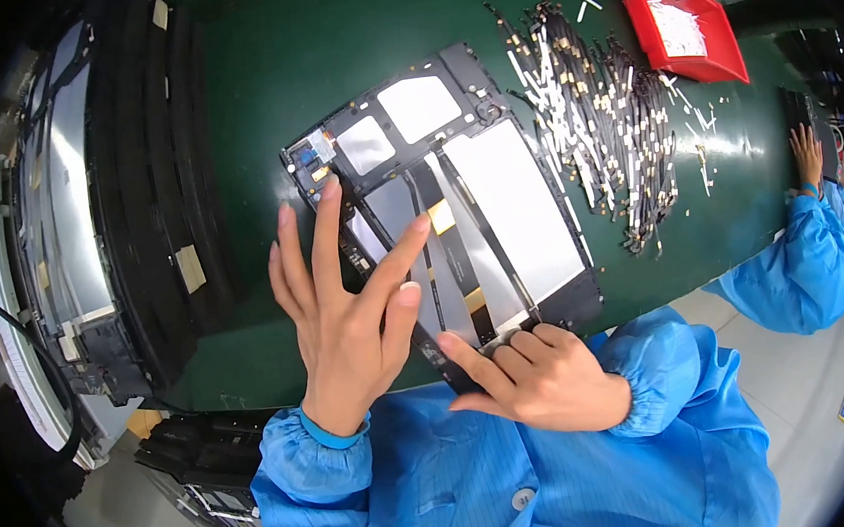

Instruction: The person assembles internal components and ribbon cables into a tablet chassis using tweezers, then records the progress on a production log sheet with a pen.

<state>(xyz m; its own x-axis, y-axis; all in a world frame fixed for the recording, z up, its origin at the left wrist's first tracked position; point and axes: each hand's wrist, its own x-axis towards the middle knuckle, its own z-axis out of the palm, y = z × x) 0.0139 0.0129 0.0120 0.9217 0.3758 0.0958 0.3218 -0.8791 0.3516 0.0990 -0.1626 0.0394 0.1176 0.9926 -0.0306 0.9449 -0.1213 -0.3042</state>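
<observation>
A black tablet-like housing [474, 80] with silver-white panels lies at a slant on the green bench in front of me. A black ribbon strip [459, 260] with gold patches runs down its middle, beside a thin black cable [485, 223]. My left hand [340, 336] rests over the housing's left side, fingers spread; the index fingertip is near the ribbon strip, another near the small board at the upper left corner. My right hand [547, 378] lies at the near edge, index finger and thumb stretched apart, the other fingers curled over the cable's lower end. What lies under those curled fingers is hidden.
A heap of thin black cables [595, 113] with white and gold tabs lies on the right. Behind it stands a red bin [725, 51] holding white pieces. Similar black housings [149, 187] stand stacked at the left. Another person's hand [808, 154] is at the far right.
</observation>
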